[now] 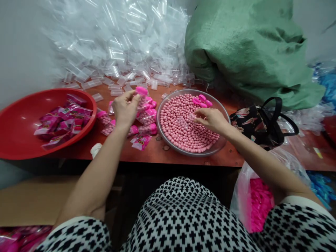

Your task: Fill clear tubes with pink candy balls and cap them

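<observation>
My left hand [126, 110] is closed round a clear tube of pink balls with a pink cap [142, 91], held over a small heap of filled pink-capped tubes [147, 120]. My right hand [211, 119] reaches into a metal bowl [223, 141] full of pink candy balls [181, 126]; its fingers pinch a small empty clear tube [183, 120] lying in the balls. A few loose pink caps [201, 100] rest at the bowl's far edge.
A red basin [15, 129] with pink printed packets stands at left. A heap of empty clear tubes [118, 45] lies at the back, a green sack [249, 49] at right. A black handbag [262, 122] sits beside the bowl; a plastic bag of pink caps [259, 203] hangs below the table edge.
</observation>
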{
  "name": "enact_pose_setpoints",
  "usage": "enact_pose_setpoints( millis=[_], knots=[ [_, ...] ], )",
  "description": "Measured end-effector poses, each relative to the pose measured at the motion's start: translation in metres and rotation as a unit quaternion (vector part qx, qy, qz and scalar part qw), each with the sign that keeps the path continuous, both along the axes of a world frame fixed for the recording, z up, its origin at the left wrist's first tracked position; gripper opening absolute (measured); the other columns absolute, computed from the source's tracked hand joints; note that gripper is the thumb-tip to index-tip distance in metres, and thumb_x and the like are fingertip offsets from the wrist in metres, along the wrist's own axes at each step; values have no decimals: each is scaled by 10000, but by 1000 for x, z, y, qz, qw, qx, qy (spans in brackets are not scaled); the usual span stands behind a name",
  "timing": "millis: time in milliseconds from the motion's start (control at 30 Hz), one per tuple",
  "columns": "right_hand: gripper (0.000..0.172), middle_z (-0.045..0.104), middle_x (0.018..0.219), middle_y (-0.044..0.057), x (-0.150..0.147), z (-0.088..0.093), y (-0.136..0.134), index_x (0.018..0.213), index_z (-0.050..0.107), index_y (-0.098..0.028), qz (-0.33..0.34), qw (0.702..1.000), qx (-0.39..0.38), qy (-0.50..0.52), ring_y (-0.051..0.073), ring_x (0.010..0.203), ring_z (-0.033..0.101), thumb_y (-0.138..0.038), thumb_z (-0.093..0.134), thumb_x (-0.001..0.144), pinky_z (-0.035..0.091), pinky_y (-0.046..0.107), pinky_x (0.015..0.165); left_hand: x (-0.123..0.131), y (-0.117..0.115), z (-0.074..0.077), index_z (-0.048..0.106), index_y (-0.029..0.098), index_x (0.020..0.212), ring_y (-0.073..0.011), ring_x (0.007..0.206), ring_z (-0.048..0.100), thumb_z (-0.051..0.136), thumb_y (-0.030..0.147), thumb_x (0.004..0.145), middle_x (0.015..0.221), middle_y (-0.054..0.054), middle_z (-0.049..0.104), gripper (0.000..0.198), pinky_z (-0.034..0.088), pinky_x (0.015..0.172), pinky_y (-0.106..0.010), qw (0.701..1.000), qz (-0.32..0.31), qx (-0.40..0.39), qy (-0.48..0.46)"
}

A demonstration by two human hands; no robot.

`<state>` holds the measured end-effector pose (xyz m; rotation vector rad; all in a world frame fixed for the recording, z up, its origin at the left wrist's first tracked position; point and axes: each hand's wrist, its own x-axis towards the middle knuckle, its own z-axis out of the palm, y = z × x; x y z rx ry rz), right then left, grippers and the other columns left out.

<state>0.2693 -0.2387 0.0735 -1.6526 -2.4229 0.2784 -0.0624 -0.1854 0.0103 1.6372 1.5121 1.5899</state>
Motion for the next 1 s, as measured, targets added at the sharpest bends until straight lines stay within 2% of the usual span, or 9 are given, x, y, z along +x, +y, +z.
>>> enact_pose_setpoints(
  millis=[67, 200, 333, 400, 500, 600, 700, 867, 1000],
  knots=[
    [258, 757, 1097, 98, -9, -2, -2, 1096, 711, -204, -19, 998, 3, -55, 265, 963, 691, -379, 631, 924, 497, 354, 769, -18, 9, -9, 768, 204, 969, -232, 994, 670, 727, 386, 807, 840, 27, 760, 247, 442, 902, -401, 997, 54, -9, 48],
    [298, 718, 1212, 128, -20, -5, 2, 1157, 682, -193, -24, 993, -8, -119, 305, 1030, 669, -308, 642, 885, 478, 350, 727, -26, 14, -20, 763, 153, 999, -237, 1166, 628, 687, 472, 790, 970, -17, 779, 389, 354, 963, -392, 989, 68, -24, 128],
    [230, 749, 1029, 82, -11, -16, 19, 1018, 696, -180, -11, 996, -73, -41, 238, 924, 662, -263, 704, 804, 465, 307, 719, -4, 3, -8, 723, 166, 1111, -228, 1193, 607, 715, 449, 828, 1131, 2, 746, 400, 340, 1058, -416, 990, 67, 6, 127],
    [150, 738, 885, 49, -3, -22, 25, 890, 681, -170, -21, 987, -148, 63, 192, 823, 652, -250, 723, 770, 467, 283, 692, 17, -9, 7, 718, 178, 1145, -215, 1151, 627, 706, 389, 859, 1145, -13, 740, 356, 397, 1047, -416, 993, 28, 29, 112],
    [192, 668, 711, -2, 5, -24, 25, 774, 613, -174, -37, 927, -256, 271, 135, 661, 602, -289, 761, 731, 469, 260, 616, 55, -32, 29, 729, 188, 1152, -211, 1034, 679, 657, 299, 881, 1126, -47, 749, 302, 505, 960, -384, 994, -68, 33, 78],
    [353, 614, 666, -32, 6, -18, 12, 773, 581, -179, -38, 857, -273, 435, 108, 599, 568, -395, 837, 662, 494, 262, 589, 94, -50, 41, 714, 167, 1189, -208, 985, 706, 672, 270, 854, 1138, -73, 751, 354, 551, 918, -354, 981, -186, -22, 41],
    [456, 640, 708, -22, 4, -9, -5, 790, 573, -182, -25, 832, -257, 490, 127, 650, 625, -446, 895, 603, 561, 298, 650, 123, -60, 41, 717, 156, 1175, -213, 972, 714, 706, 313, 835, 1115, -87, 756, 375, 576, 879, -339, 950, -299, -92, -5],
    [504, 690, 818, 7, 14, 0, -20, 982, 589, -214, 1, 882, -184, 435, 179, 737, 680, -487, 867, 662, 585, 329, 687, 141, -63, 34, 743, 136, 1113, -204, 874, 718, 735, 449, 818, 1032, -99, 755, 430, 608, 771, -322, 878, -412, -198, -145],
    [358, 712, 986, 36, 29, 9, -21, 1134, 606, -225, 116, 942, -64, 309, 169, 811, 671, -405, 717, 844, 540, 307, 755, 141, -63, 31, 767, 146, 1073, -222, 890, 718, 813, 499, 735, 1040, -98, 759, 491, 610, 775, -334, 865, -425, -214, -160]
  ],
)
